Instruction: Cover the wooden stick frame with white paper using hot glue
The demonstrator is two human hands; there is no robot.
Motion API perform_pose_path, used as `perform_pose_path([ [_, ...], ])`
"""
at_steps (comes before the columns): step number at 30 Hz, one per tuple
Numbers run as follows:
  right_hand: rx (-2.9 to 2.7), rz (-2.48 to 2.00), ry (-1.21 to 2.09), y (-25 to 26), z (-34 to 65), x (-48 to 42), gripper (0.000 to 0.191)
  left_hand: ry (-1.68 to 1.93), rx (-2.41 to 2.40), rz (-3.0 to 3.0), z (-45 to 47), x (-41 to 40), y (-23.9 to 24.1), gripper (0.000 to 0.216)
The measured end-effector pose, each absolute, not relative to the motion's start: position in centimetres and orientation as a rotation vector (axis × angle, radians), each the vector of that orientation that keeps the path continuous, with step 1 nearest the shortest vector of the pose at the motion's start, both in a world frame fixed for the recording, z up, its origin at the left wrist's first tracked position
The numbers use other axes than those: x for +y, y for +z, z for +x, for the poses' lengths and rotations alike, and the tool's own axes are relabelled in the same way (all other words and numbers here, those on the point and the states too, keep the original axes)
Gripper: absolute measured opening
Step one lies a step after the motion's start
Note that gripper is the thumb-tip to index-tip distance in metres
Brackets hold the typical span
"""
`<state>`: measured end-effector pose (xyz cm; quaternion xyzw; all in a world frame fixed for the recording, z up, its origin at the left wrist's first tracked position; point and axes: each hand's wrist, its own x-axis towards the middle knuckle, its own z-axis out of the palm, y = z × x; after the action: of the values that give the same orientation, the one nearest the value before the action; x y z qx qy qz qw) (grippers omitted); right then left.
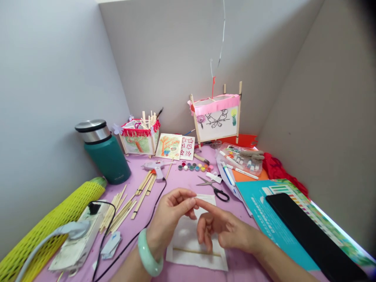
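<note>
My left hand (173, 207), with a pale green bangle (147, 254) on its wrist, is closed in a pinch. Its thumb and index finger meet at the tip of my right index finger. Anything small between them is hidden. My right hand (225, 229) has its index finger stretched out and the others loosely bent and apart. Both hands are over a white sheet (202, 263) lying on the purple tabletop (176, 188). Along the sheet's near edge lies a thin tan stick (196, 252).
Left: a glue gun (157, 167), wooden sticks (122, 209), a power strip (84, 231) and a teal bottle (107, 156). Right: scissors (216, 188), a blue pad (255, 213) and a black case (308, 235). Behind: paint pots (196, 167) and a hanging paper lantern (216, 121).
</note>
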<state>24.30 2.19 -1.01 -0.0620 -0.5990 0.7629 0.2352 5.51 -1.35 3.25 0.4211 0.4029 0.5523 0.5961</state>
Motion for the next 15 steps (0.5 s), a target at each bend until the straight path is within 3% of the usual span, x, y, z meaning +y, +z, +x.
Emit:
perform_pose_path([
  [6, -1.918, -0.522, 1.432, -0.63, 24.35, 1.78, 0.050, 1.219, 0.918, 0.943, 5.40, -1.19, 3.32, 0.018],
  [10, -2.084, -0.578, 1.069, -0.68, 24.27, 1.71, 0.050, 1.226, 0.959, 0.967, 5.35, -0.98, 3.16, 0.015],
  [15, -2.163, -0.543, 0.911, -1.06, 24.13, 1.51, 0.052, 1.233, 0.929, 0.903, 5.53, -0.89, 3.03, 0.015],
])
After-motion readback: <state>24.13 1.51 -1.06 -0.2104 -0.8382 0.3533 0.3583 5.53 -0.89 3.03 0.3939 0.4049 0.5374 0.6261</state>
